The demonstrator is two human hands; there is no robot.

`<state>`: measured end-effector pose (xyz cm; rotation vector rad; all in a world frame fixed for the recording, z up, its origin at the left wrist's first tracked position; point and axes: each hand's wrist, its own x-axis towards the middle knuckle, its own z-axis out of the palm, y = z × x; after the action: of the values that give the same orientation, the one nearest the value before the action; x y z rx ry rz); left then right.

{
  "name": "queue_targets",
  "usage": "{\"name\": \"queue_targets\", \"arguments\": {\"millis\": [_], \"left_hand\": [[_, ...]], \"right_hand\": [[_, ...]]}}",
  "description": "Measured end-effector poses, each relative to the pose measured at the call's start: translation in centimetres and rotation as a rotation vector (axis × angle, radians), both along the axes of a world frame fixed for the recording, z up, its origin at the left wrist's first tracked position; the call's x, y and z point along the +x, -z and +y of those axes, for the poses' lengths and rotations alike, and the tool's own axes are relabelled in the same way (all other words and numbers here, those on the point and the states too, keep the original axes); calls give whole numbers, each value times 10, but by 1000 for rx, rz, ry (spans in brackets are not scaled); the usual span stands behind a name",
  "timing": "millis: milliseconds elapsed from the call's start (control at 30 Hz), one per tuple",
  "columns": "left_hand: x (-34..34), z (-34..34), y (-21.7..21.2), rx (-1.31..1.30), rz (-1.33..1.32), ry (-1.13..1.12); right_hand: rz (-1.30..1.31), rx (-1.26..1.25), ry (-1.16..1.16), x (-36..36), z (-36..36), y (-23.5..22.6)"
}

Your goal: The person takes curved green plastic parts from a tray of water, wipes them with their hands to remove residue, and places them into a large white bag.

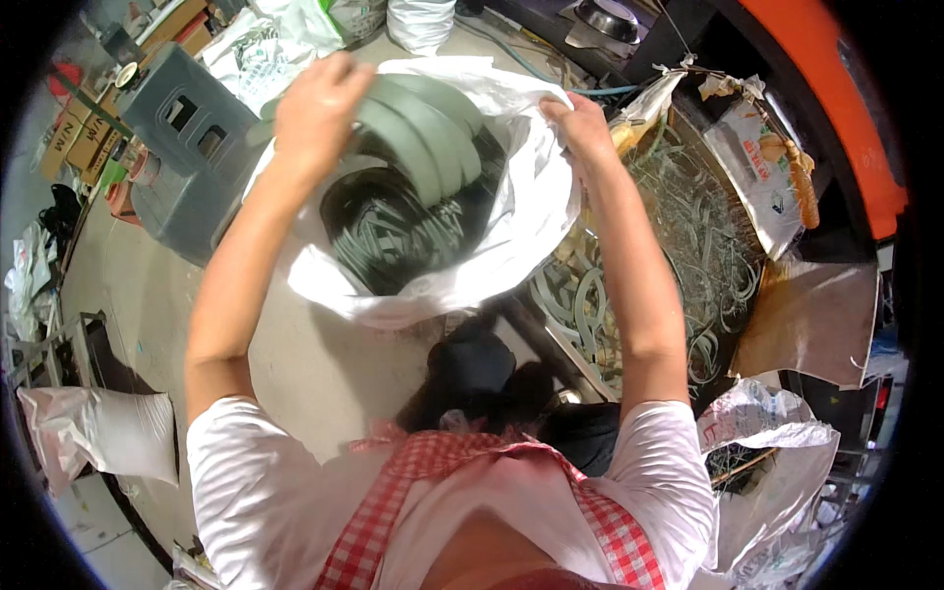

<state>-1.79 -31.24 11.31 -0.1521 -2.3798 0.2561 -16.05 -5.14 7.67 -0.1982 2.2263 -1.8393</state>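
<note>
A large white sack (393, 311) stands in front of me with its mouth spread wide. Inside it lie many thin dark-green curved strips (393, 231), bunched together. Broader pale grey-green curved pieces (418, 133) arch over the far left part of the opening. My left hand (320, 113) is over that side, against the broad pieces; motion smears its fingers, and what they grip is unclear. On the far right, my right hand (582, 128) is closed on the sack's rim, pinching the white material.
To the right, a wide tray (688, 211) holds tangled green strips and scraps. A brown board (811, 324) leans by its near end. A grey plastic container (187, 138) stands at the left. White bags (421, 25) sit at the back; a filled bag (103, 433) lies at the near left.
</note>
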Motion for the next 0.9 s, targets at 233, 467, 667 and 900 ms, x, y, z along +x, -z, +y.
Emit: {"name": "queue_targets", "arguments": {"millis": [233, 467, 667, 900], "left_hand": [[-71, 102, 36, -208, -445, 280], [-159, 148, 92, -190, -1115, 92], [-204, 107, 162, -209, -864, 201], [-196, 64, 212, -390, -614, 200]], "right_hand": [[70, -267, -69, -27, -15, -24], [110, -261, 30, -8, -15, -61], [221, -248, -127, 14, 56, -70], [306, 602, 69, 20, 235, 94]]}}
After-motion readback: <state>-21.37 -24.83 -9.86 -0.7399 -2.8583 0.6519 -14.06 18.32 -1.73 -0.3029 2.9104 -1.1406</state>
